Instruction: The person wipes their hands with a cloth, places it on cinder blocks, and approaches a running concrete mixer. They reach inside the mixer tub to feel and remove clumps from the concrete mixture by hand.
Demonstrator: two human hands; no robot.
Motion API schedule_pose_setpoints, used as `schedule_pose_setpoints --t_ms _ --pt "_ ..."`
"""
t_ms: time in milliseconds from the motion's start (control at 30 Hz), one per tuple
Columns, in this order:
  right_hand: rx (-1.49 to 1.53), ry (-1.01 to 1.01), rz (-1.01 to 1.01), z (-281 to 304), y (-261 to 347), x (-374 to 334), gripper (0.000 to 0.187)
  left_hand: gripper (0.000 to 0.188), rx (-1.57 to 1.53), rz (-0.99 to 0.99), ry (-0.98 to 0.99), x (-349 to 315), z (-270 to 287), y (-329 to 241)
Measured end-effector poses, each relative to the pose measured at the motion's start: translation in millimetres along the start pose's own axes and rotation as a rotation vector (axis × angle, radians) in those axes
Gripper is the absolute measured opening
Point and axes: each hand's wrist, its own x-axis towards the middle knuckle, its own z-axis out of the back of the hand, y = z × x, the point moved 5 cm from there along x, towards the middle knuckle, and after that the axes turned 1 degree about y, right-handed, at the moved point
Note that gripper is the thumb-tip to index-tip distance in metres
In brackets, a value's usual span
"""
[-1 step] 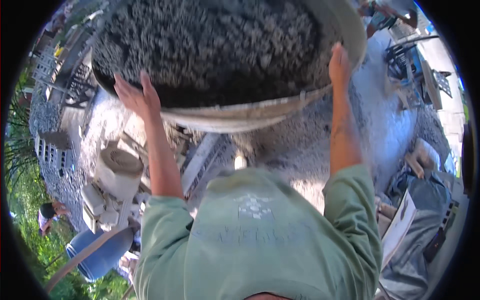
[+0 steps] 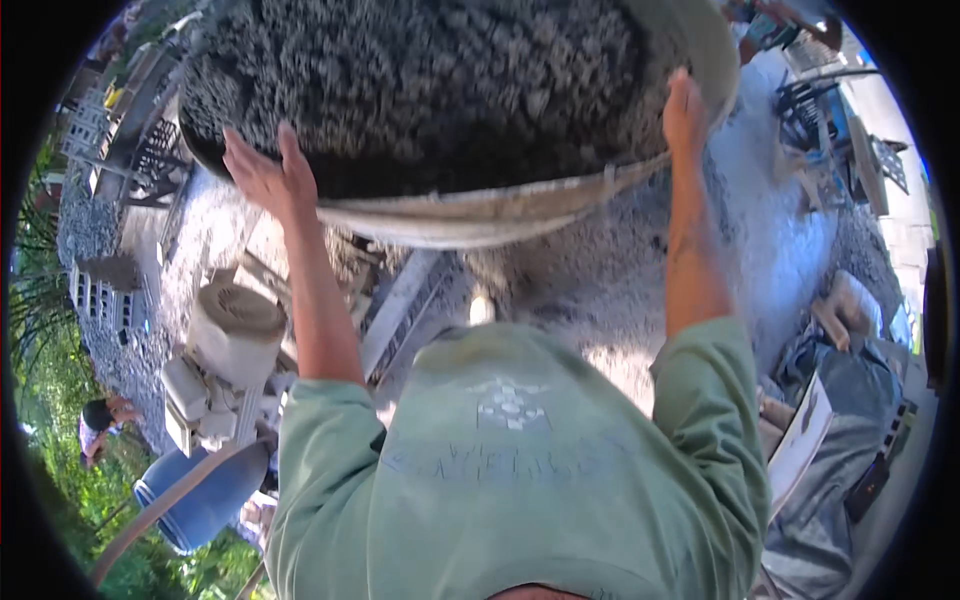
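A wide, pale round tub (image 2: 480,222) fills the top of the view, tilted so that its inside shows. Dark grey crumbly mix (image 2: 430,80) lies heaped in it. At the tub's near left rim is my left hand (image 2: 270,178), its fingers stretched and the thumb apart, the palm against the edge. My right hand (image 2: 684,120) is closed over the rim on the right side. Both arms reach forward, nearly straight. The tub's far side is cut off by the picture's edge.
To my left stand a dusty motor-like machine (image 2: 235,330) and a blue barrel (image 2: 200,500). A plank (image 2: 400,305) lies below the tub. Grey sheeting (image 2: 840,430) is heaped at right. Other people appear at far left (image 2: 105,425) and upper right (image 2: 785,25).
The tub and both hands sit slightly higher in the picture, and the right hand is a little further right. Both hands keep their places at the rim.
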Motion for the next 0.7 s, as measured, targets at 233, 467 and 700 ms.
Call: schedule_pose_setpoints --t_ms 233,467,700 --pt "-0.082 -0.016 0.043 -3 -7 2 0.058 0.094 0.083 0.100 0.077 3 -16 -1" --pt "-0.060 0.071 -0.130 -2 15 -14 0.066 0.083 0.014 0.147 0.036 -3 -6 5" --pt "-0.122 0.241 -0.180 -6 27 -17 0.068 0.064 -0.018 0.048 0.147 -4 -5 -7"
